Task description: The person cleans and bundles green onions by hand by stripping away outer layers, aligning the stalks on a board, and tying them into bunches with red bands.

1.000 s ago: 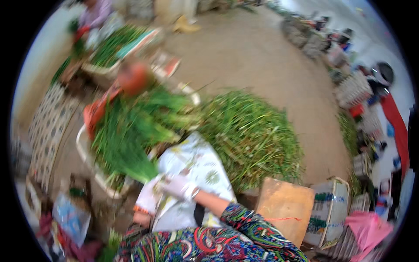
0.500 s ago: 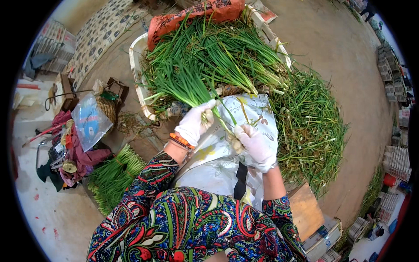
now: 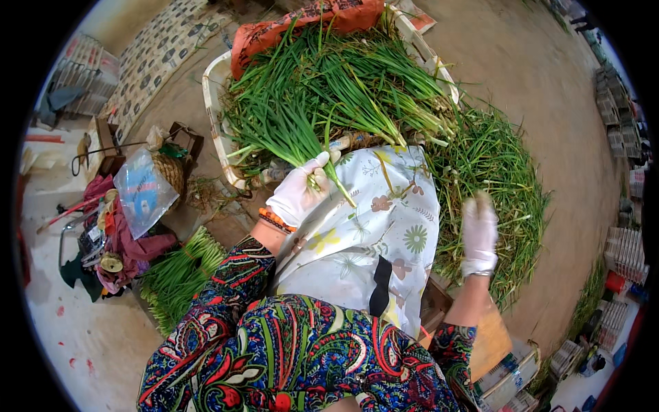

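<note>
My left hand (image 3: pixel 302 189), in a white glove, is closed around a bunch of thin scallions (image 3: pixel 288 136). Their green leaves fan out over the crate, and one stalk slants down separately past the fingers. Far to the right, my gloved right hand (image 3: pixel 480 233) hangs over a heap of loose leaves and trimmings (image 3: pixel 494 165). Motion blurs its fingers, and whether anything is in them cannot be made out. Across my lap lies a pale flowered apron (image 3: pixel 371 226). In front of me, a white crate (image 3: pixel 214 103) holds many more scallions (image 3: pixel 371 103).
An orange-red sack (image 3: pixel 302 31) drapes over the crate's far edge. Tied scallions (image 3: pixel 182 275) lie on the lower left, near a clear plastic bag (image 3: pixel 143 189) and piled cloths (image 3: pixel 130 250). A wooden board (image 3: pixel 484 340) is by my right forearm. Stacked crates (image 3: pixel 623 254) line the far right.
My right hand has moved right, away from the bunch and the stalk it was handling, to over the trimmings heap. My left hand keeps the bunch, slightly lower and further left.
</note>
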A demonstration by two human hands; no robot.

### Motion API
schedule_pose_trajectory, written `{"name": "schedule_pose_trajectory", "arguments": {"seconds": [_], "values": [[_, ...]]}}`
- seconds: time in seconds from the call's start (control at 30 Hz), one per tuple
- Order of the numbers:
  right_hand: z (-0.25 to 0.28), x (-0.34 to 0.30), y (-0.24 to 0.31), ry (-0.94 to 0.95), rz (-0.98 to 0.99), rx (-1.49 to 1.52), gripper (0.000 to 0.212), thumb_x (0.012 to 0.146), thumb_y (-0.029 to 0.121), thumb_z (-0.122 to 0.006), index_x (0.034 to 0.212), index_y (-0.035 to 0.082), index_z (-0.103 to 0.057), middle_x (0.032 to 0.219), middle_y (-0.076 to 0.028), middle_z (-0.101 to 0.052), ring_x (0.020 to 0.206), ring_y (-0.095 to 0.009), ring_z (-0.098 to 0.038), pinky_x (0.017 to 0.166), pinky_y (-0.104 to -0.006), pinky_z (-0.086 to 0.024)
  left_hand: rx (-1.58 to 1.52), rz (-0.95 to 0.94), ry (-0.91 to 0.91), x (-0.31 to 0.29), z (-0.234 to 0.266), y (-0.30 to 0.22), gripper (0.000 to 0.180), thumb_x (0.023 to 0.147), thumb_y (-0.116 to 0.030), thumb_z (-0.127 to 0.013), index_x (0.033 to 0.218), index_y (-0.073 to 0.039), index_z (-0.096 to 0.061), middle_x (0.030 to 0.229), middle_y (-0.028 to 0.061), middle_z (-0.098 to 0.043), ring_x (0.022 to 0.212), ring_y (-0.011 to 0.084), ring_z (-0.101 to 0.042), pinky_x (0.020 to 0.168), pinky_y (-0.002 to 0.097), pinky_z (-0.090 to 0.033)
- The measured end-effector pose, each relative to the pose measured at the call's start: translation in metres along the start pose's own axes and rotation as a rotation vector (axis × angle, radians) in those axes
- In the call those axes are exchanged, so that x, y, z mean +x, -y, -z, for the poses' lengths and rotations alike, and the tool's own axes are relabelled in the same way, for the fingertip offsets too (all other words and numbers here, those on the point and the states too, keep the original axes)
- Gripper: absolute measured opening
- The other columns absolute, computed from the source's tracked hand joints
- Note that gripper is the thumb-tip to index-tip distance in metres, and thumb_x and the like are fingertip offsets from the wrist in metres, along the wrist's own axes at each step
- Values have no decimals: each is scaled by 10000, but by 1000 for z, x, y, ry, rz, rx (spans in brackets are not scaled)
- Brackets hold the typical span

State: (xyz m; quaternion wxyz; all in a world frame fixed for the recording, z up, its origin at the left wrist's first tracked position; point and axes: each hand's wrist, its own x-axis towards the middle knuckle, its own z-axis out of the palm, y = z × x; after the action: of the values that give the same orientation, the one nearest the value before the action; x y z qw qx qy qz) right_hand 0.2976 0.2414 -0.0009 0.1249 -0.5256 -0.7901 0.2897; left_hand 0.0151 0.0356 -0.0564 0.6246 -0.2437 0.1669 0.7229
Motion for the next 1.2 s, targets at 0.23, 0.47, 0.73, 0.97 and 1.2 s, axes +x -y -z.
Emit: {"name": "schedule_pose_trajectory", "arguments": {"seconds": [0.23,0.47,0.73,0.97,1.2], "values": [[-128,-52,98,1199,-429,1287,508,923,429,-374,1009,-30,-573,651,-51,-591,558,-112,-564,508,-215,-425,322,-61,-83,-11,-6,22,246,890,-129,-517,1079,25,-549,721,-9,-572,481,49,-476,451,156,-444],[-119,-60,110,644,165,127,331,866,320,-519,809,4,-600,577,-121,-599,481,-151,-569,477,-278,-441,467,-77,-178,-32,5,14,183,890,-85,-495,1047,2,-530,774,2,-546,543,32,-477,480,135,-431],[-116,-53,132,748,-276,640,299,868,267,-530,867,-23,-605,666,-45,-634,584,-101,-600,518,-225,-449,599,-101,-213,-30,-13,34,173,851,-71,-532,964,49,-585,722,-23,-568,528,16,-493,444,123,-387],[-120,-47,98,751,-313,859,249,884,215,-520,883,-19,-603,767,-57,-641,577,-78,-571,507,-196,-436,517,-235,-215,-23,7,15,90,834,-22,-539,896,33,-575,674,-28,-546,501,19,-484,405,122,-373],[-134,-41,118,833,-195,764,269,887,264,-514,924,13,-605,728,-23,-623,572,-70,-560,527,-179,-439,625,-138,-136,-19,8,31,137,861,-78,-515,914,30,-581,659,-20,-530,527,31,-478,442,136,-365]]}}
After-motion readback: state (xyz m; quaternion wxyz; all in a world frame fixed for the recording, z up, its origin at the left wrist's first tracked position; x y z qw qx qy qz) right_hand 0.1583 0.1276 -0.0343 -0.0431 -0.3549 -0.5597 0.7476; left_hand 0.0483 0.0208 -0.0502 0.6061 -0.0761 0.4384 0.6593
